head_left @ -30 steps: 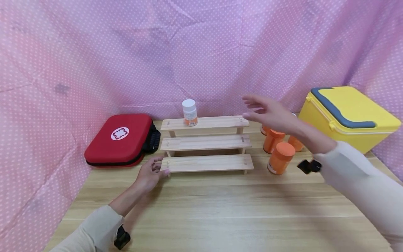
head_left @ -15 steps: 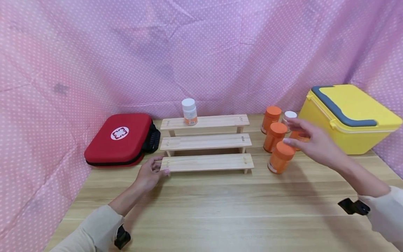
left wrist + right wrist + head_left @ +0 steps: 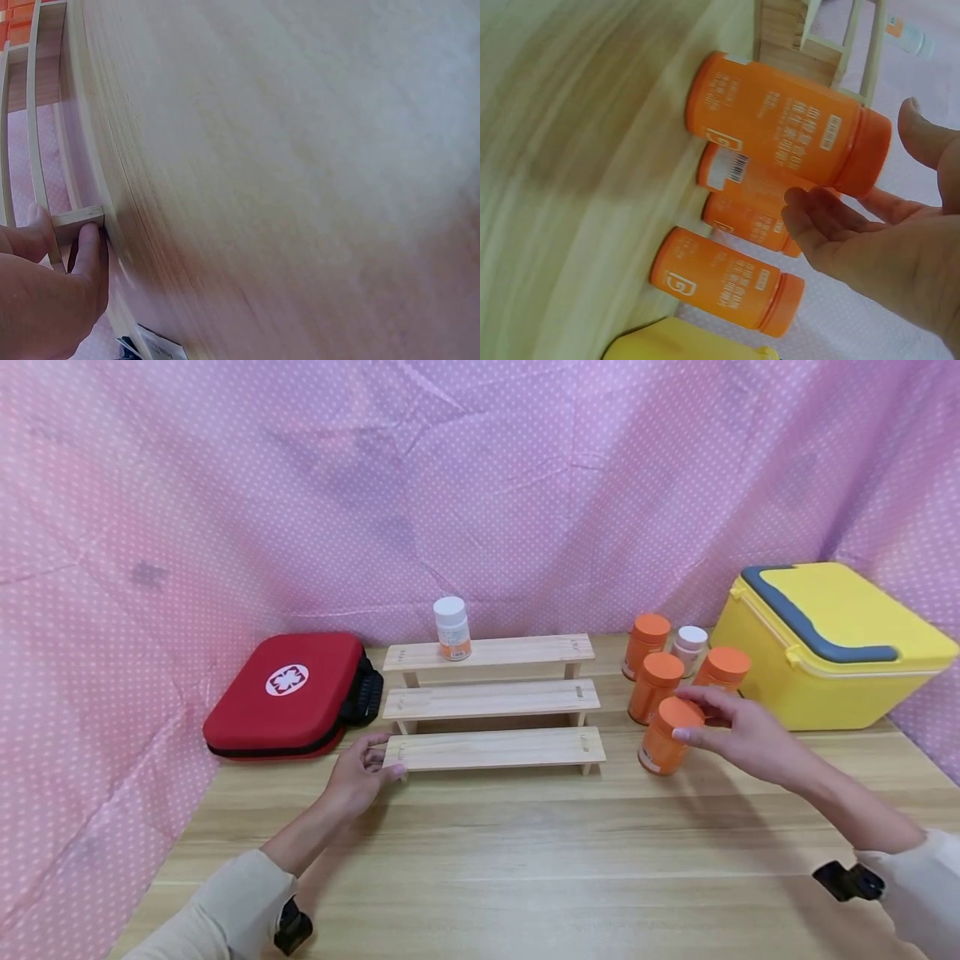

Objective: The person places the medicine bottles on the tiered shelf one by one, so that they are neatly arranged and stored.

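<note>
My left hand point(image 3: 357, 775) grips the left end of the lowest step of a three-tier wooden shelf point(image 3: 495, 750); in the left wrist view its fingers point(image 3: 88, 251) lie at the short leg below the board. At the right, my right hand point(image 3: 738, 735) is at the cap of the nearest orange pill bottle point(image 3: 663, 747), thumb on the near side and fingers on the far side. The right wrist view shows a gap between the thumb point(image 3: 919, 131) and that bottle's cap point(image 3: 864, 152). A white-capped bottle point(image 3: 453, 631) stands on the top step.
Several more orange bottles point(image 3: 655, 689) and a small white-capped bottle point(image 3: 688, 650) stand close behind the nearest one. A yellow box with a grey handle point(image 3: 832, 643) is at the back right. A red first-aid case point(image 3: 288, 693) lies left of the shelf. A pink dotted curtain point(image 3: 510, 493) hangs behind.
My right hand has swung from above the shelf's right end back rightward and down to the nearest orange bottle. The left hand has stayed on the shelf.
</note>
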Tool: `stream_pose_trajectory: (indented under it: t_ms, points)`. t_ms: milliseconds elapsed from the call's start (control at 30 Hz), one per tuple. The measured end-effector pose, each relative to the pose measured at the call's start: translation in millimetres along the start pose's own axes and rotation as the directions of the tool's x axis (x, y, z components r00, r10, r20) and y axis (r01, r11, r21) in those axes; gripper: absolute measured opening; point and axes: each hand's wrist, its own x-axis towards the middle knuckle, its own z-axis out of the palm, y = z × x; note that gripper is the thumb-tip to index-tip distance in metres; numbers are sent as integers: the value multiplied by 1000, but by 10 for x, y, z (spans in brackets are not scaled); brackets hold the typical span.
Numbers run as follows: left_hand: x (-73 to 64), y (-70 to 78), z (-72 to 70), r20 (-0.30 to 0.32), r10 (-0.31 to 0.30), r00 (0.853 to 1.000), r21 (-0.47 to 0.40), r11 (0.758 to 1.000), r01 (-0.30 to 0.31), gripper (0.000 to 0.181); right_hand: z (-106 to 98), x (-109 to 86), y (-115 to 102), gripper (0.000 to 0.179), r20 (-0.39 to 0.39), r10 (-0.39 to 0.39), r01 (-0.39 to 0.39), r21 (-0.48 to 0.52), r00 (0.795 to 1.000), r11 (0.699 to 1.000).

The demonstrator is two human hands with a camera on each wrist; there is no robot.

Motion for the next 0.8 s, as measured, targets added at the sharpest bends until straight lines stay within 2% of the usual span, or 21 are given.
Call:
stream_pose_trajectory:
  t_ms: [400, 800]
  points:
    - [-10, -2, 3, -7, 6, 1000, 6, 1000, -6, 54, 100, 22, 70, 47, -14, -107, 108, 87, 994, 990]
    - [-8, 4, 6, 3, 5, 1000, 0, 1000, -5, 55, 103, 9, 86, 52, -14, -97, 98, 80, 995, 992]
